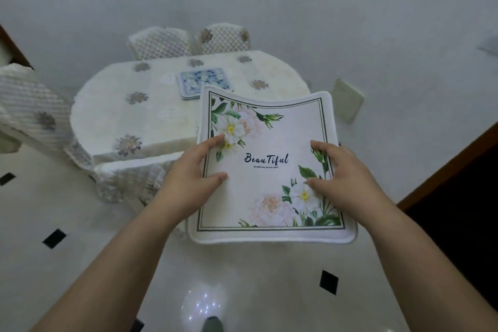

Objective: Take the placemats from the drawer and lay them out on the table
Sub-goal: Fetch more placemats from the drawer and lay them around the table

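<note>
A white placemat with flowers and the word "Beautiful" printed on it is held up in the air, in front of the table and a little over its near edge. The mat is held by both sides. Its left edge is pinched by the left hand, with the thumb and one finger seen on top of the mat and the other fingers hidden under it. Its right edge is gripped the same way by the right hand, with the thumb and fingertips curled onto the top. The far end of the mat is bent upward a bit. A second, blue and white placemat is seen lying flat on the table, past the held one and partly hidden by it. The table is covered with a cream cloth with small flower shapes. Chairs with the same kind of covers are set at the far side, and another covered chair is at the left. A shiny white floor with small black squares is seen below the arms.
</note>
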Demonstrator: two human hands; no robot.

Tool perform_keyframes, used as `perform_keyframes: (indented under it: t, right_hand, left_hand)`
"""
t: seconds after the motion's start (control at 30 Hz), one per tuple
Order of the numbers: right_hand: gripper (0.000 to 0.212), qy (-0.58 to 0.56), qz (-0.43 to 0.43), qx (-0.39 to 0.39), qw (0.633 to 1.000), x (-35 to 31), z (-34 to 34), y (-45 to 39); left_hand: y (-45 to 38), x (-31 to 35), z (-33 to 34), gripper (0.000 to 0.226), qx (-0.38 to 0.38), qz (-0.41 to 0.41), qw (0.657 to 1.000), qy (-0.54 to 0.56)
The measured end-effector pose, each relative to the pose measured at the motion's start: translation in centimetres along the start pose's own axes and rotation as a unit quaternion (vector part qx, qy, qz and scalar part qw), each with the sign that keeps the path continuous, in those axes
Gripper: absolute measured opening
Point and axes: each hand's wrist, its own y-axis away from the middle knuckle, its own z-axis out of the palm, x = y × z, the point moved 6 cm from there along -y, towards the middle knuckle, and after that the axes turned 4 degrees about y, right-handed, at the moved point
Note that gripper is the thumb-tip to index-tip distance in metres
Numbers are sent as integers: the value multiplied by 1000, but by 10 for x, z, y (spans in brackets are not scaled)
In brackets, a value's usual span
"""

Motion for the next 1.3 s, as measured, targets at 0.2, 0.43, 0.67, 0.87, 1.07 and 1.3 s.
perform_keyframes:
  t: [0.2, 0.43, 0.67, 0.87, 1.07, 1.3]
  right_hand:
    - [77, 21, -49, -20, 998, -22, 27, -89]
    - [72, 37, -38, -3, 999, -43, 37, -188]
    - [66, 27, -44, 16, 999, -53, 52, -272]
    - [60, 10, -49, 4, 999, -41, 62, -360]
    - [56, 2, -72, -42, 997, -31, 64, -453]
    - [50, 0, -113, -71, 991, -32, 79, -548]
  left_hand:
    - [-63, -30, -20, 65, 31, -21, 999, 17]
    - [-166, -55, -35, 60, 26, -28, 999, 30]
    - [-259, -66, -51, 54, 30, -38, 998, 32]
    - [-331, -76, -43, 48, 64, -48, 996, -30]
    - [-385, -86, -25, 43, 124, -104, 986, -32]
    - [-430, -95, -10, 55, 128, -166, 977, 29]
